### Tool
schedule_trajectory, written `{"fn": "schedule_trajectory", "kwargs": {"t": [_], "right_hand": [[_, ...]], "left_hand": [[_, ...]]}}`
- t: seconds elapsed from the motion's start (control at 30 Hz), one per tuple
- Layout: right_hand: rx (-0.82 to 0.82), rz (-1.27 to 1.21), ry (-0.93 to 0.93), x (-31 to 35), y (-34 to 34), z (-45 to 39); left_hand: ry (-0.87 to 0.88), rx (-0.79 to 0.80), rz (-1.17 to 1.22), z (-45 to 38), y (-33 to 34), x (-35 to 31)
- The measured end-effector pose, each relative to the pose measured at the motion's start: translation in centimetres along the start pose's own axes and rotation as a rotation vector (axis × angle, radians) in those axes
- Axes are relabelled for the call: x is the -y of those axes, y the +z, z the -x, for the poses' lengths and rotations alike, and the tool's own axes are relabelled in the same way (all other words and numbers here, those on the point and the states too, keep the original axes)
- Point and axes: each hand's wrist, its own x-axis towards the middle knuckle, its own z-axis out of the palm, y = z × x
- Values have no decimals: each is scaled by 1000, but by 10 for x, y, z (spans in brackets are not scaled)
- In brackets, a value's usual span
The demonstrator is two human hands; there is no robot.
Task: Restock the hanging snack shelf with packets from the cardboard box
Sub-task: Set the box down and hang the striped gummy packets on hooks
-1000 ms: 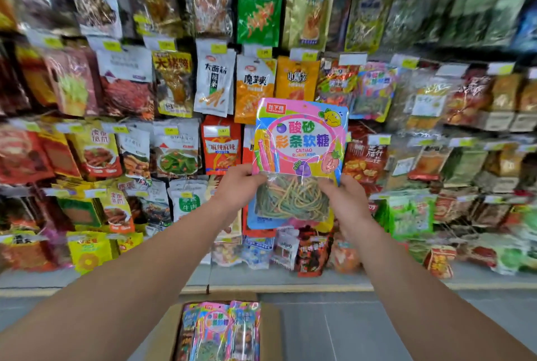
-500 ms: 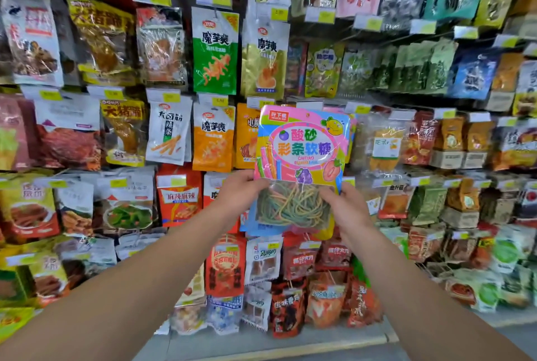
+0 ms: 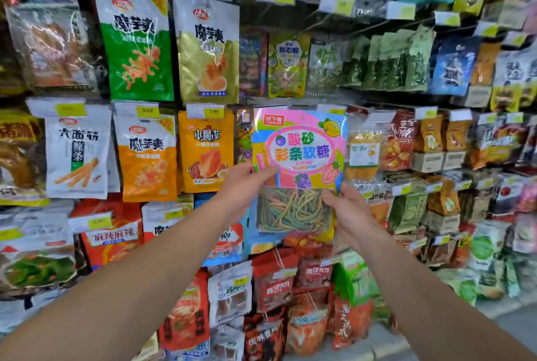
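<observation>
Now | left hand (image 3: 242,186) pinches candy packet (image 3: 299,163) at its left edge | right hand (image 3: 348,209) grips its lower right edge | packet upright against hanging snack shelf (image 3: 377,102), mid-row

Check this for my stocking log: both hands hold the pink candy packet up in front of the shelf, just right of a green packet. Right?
Not quite. In the head view both hands, left and right, hold the pink candy packet, but the neighbour on its left is an orange packet, not green.
</observation>
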Motion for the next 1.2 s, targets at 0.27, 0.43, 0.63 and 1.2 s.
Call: {"fn": "schedule_trajectory", "kwargs": {"t": [0.27,0.43,0.63,1.2], "right_hand": [[86,173,-53,-19,-55,-90],[72,240,-107,-16,-88,-167],[32,218,-252,13,-114,-254],[156,199,-390,45,-109,-341]], "left_hand": [[13,-47,56,-78,59,33],[5,-149,-31,-122,90,46],[9,-251,-74,-156,119,55],[-48,-414,-77,-208,142,69]]}}
